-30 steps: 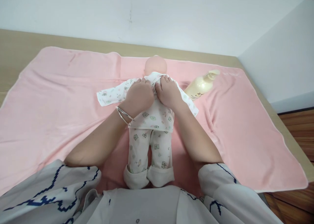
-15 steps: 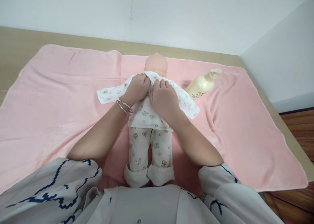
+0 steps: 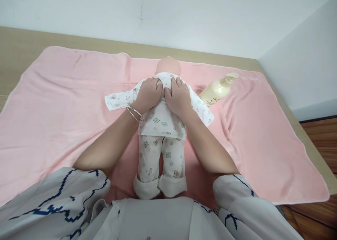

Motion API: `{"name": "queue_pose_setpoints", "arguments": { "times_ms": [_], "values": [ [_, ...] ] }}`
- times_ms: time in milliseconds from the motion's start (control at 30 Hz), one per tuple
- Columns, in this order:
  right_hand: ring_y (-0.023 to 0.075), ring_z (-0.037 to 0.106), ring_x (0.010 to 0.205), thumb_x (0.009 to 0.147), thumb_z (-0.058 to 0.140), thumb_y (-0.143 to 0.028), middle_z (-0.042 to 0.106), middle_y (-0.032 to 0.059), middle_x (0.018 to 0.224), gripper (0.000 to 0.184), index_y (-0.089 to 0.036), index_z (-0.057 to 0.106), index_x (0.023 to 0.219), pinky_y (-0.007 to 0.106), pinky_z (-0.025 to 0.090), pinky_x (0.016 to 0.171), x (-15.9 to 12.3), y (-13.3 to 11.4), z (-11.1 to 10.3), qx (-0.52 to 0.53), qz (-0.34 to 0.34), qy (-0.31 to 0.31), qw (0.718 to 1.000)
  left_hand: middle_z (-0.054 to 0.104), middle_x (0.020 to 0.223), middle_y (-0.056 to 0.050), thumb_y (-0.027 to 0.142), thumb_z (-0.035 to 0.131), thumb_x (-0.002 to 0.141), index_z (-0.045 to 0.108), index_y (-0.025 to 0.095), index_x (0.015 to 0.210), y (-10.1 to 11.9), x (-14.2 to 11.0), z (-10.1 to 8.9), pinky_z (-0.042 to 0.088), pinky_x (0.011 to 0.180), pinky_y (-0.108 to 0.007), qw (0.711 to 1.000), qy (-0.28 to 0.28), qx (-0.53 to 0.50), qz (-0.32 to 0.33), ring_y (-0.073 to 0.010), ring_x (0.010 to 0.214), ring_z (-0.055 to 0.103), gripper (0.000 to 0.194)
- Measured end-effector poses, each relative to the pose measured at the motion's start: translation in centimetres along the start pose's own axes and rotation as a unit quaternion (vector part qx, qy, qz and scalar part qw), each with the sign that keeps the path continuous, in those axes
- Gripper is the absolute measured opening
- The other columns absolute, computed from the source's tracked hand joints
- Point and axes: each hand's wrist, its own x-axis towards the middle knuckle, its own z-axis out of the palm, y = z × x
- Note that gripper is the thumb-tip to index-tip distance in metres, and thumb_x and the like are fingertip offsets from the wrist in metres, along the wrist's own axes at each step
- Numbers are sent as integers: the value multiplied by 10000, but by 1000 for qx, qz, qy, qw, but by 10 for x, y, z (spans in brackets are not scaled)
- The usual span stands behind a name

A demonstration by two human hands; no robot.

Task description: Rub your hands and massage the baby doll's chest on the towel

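A baby doll (image 3: 168, 65) lies lengthwise before me, its bald head away from me. On it are a white baby shirt (image 3: 161, 125) with small animal prints and matching trousers (image 3: 149, 159) with turned-up cuffs. My left hand (image 3: 150, 94), two silver bangles at its wrist, is closed on the shirt's upper part, left of the middle. Level with it, my right hand (image 3: 179, 96) has its thumb and fingers closed on the cloth on the other side. The fabric between the two thumbs is bunched a little. Both shirt sleeves spread out sideways.
Under the doll a pink blanket (image 3: 263, 134) covers most of the wooden table (image 3: 105, 45). A cream pump bottle (image 3: 217, 91) lies on its side by the right sleeve. White walls (image 3: 197, 19) stand behind the table and at the right.
My right hand shifted left across the shirt's middle, then moved back right. The shirt's neck edge now lies flatter and slightly higher toward the head. My left hand stays at the upper left.
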Motion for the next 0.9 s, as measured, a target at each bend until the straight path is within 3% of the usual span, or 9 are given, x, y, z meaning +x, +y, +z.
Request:
{"name": "queue_pose_setpoints", "arguments": {
  "times_ms": [200,467,600,767,900],
  "values": [
    [343,324,1649,1070,340,-312,349,254,1743,658,13,358,1641,513,230,1361,-3,-3,-5,-23,4,-16,1000,734,1103,-158,202,330,1022,590,218,924,0,-1,-1,481,996,-419,1000,-5,21,0,-277,1048,643,278],
    [355,338,1641,1057,351,-315,366,250,1736,652,-14,382,1635,572,254,1339,-1,0,-4,-2,1,-7,1000,731,1067,-151,209,301,1038,609,208,952,-2,-2,-3,493,970,-414,999,-7,45,26,-273,1024,652,319],
    [355,325,1648,1057,360,-315,359,262,1735,663,5,372,1637,543,242,1348,-1,1,-5,2,-4,-14,1000,722,1105,-171,205,281,1046,625,171,1016,1,-3,-6,496,997,-432,997,-25,70,38,-285,1068,664,347],
    [364,273,1668,1057,354,-332,299,267,1758,693,8,316,1660,560,212,1360,3,5,-8,14,-2,-37,999,730,1104,-213,199,289,1034,643,120,1047,15,-14,-20,518,1001,-457,993,-52,99,34,-317,1087,679,363],
    [379,171,1695,1069,356,-380,232,249,1785,717,-22,268,1684,615,176,1358,9,12,-15,22,5,-72,997,751,1006,-208,277,370,1027,678,133,1001,30,-31,-38,555,851,-458,987,-63,147,2,-344,971,714,341]
  ]
}}
